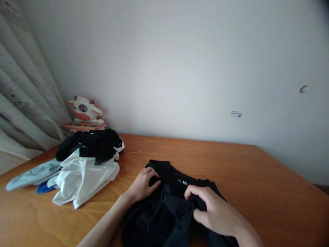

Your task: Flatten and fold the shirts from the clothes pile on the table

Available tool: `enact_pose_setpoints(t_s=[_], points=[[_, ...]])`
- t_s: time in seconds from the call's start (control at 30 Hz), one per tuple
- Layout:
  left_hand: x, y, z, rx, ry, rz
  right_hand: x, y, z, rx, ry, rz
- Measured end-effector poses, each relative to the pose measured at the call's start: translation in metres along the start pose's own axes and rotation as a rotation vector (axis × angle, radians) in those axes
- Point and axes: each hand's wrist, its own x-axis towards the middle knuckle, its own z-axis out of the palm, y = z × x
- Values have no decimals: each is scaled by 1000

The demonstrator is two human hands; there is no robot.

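A black garment (pixel 164 171) lies on the wooden table (pixel 221 157), its neckline toward the wall and small white print inside the collar. Its lower part is bunched up in loose folds. My left hand (pixel 145 185) rests on the garment's left shoulder, thumb and fingers apart. Over the right half is my right hand (pixel 213 209), with curved fingers and thumb spread on either side of a bunched fold, not closed on it. The garment's bottom runs out of view.
At the left lies a pile of clothes: black (pixel 89 144), white (pixel 82 175), pale grey (pixel 38 173) and a bit of blue (pixel 45 187). Behind it stands a cow-shaped toy keyboard (pixel 84 115). A curtain (pixel 23 92) hangs at the far left, beside a white wall (pixel 167 68).
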Motion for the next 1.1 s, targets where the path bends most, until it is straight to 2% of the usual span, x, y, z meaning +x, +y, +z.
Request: enact_pose_setpoints(t_s=[0.07, 0.2, 0.3, 0.33, 0.4, 0.47, 0.5, 0.53, 0.63, 0.7, 0.87, 1.0, 1.1], points=[[-3, -3, 2, 89, 9, 15, -6, -1, 8, -31, -103, 38], [-7, -1, 5, 169, -6, 30, -6, 5, 38, -173, -207, 24], [-7, 2, 4, 179, -17, 52, -11, 19, 41, -66, -231, -28], [-7, 3, 3, 173, -24, 70, -13, 26, 38, 19, -174, -41], [-7, 5, 1, 155, -58, 125, -17, 43, 29, 92, 63, 50], [-7, 6, 0, 141, -110, 186, -16, 62, 23, -74, 362, 237], [-7, 6, 0, 138, -133, 206, -13, 71, 22, -194, 468, 321], [-8, 6, 0, 138, -148, 216, -9, 80, 22, -292, 497, 379], [-8, 5, 3, 132, -158, 194, 5, 98, 25, -416, 311, 488], [-9, 4, 6, 118, -153, 165, 15, 103, 24, -416, 198, 470], [-7, -1, 11, 95, -106, 122, 37, 105, 10, -403, 99, 362], [3, -13, 12, 123, -51, 110, 54, 107, 9, -445, 126, 373], [13, -22, 11, 173, -24, 56, 69, 110, 16, -561, 287, 408]])
